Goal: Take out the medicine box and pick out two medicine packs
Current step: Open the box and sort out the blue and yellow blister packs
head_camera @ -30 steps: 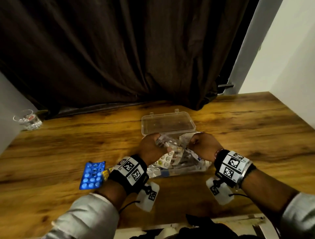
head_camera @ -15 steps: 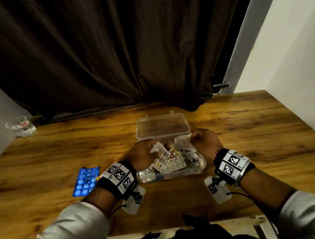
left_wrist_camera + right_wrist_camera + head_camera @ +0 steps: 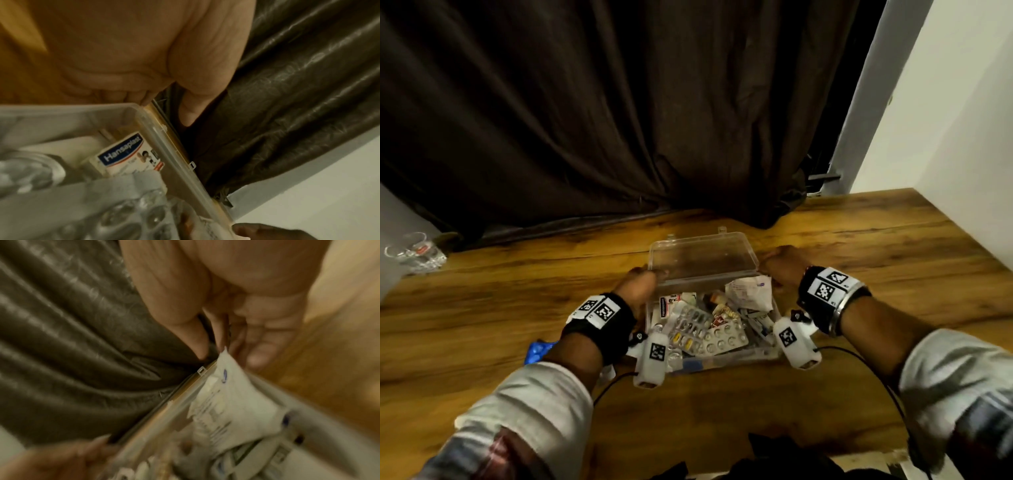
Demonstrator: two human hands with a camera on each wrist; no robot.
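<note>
The clear plastic medicine box (image 3: 726,357) lies open on the wooden table, full of blister packs (image 3: 719,339), a plaster carton (image 3: 127,152) and a white paper pouch (image 3: 226,402). Its clear lid (image 3: 703,258) stands raised at the back. My left hand (image 3: 643,284) pinches the lid's left corner, thumb behind and fingers in front (image 3: 164,105). At the lid's right corner my right hand (image 3: 780,267) pinches it the same way (image 3: 222,350). A blue blister pack (image 3: 538,349) lies on the table left of the box, mostly hidden by my left forearm.
A glass (image 3: 414,251) stands at the table's far left edge. A dark curtain (image 3: 619,120) hangs right behind the box. A white wall (image 3: 962,137) bounds the table on the right. Cables trail from both wrists over the near table.
Both hands left the packs inside the box and went up to the lid's two corners. The strip my left hand held is back in the box.
</note>
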